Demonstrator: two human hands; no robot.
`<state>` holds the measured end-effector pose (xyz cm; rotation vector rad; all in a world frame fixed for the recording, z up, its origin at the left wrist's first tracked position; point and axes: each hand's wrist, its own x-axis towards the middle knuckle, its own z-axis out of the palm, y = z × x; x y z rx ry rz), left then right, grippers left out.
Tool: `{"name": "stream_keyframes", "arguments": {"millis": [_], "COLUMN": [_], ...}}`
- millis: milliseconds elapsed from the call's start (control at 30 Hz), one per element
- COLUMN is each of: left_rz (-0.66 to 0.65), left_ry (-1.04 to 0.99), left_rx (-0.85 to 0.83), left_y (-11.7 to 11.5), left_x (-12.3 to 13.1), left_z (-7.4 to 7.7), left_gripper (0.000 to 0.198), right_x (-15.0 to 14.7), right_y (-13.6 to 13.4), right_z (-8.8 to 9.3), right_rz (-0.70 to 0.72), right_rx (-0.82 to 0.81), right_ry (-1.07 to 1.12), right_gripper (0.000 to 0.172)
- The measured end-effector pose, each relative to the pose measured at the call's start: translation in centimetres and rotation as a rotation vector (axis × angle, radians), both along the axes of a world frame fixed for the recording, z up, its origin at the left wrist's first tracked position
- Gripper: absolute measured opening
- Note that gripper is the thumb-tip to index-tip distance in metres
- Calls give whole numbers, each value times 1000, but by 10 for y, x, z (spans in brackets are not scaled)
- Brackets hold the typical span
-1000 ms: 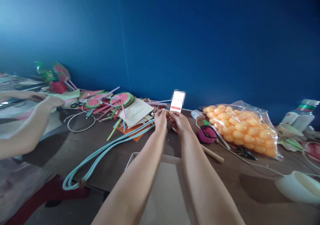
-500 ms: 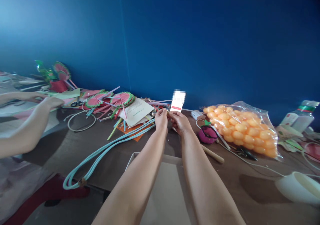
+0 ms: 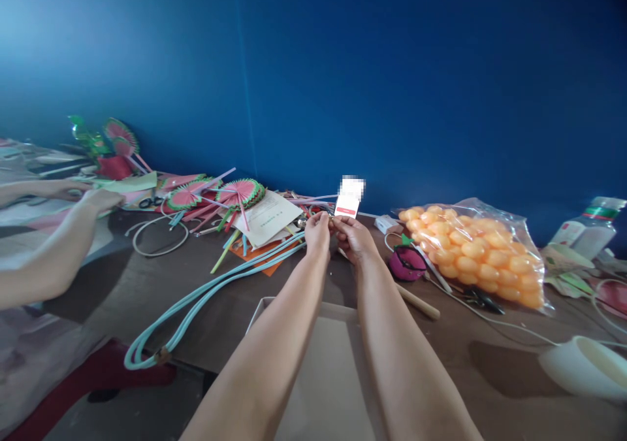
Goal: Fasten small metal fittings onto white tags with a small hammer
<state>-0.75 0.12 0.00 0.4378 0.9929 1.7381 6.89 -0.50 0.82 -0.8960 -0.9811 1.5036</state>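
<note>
My left hand (image 3: 317, 232) and my right hand (image 3: 353, 237) meet at the back of the table, fingertips pinched together. Between them shows a small golden-brown piece (image 3: 332, 221), too small to name. Pale blue cords (image 3: 215, 289) run from beside my left hand to the table's front edge, where they are bound in a bundle. A lit phone (image 3: 347, 204) stands just behind my right hand. Shiny metal bits (image 3: 302, 221) lie left of my left hand. Below my forearms is an open shallow box (image 3: 337, 311).
Left are watermelon paper fans (image 3: 240, 194), a paper sheet (image 3: 275, 220), a looped cable (image 3: 161, 254) and another person's arm (image 3: 59, 251). Right are a bag of orange balls (image 3: 473, 248), a magenta pouch (image 3: 407, 264), a wooden stick (image 3: 418, 302), a white cup (image 3: 585, 366) and a bottle (image 3: 588, 228).
My fingertips have shifted very slightly around the small piece, and a little more of it shows. The other person's hand at the left has moved slightly.
</note>
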Motion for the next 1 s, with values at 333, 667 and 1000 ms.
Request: {"name": "stream_keyframes", "arguments": {"millis": [333, 667, 1000], "left_rz": [-19, -21, -15], "left_ry": [14, 18, 15], "left_rx": [39, 34, 33], "left_y": [1, -1, 0], "left_x": [0, -1, -1], "left_z": [-1, 2, 1], "left_gripper": [14, 13, 15], "right_x": [0, 2, 1], "right_y": [1, 4, 2], "right_z": [-2, -4, -2], "right_rz": [-28, 23, -16], "right_rx": [7, -15, 25], "right_ry": [-17, 60, 27], "right_gripper": [34, 38, 34]}}
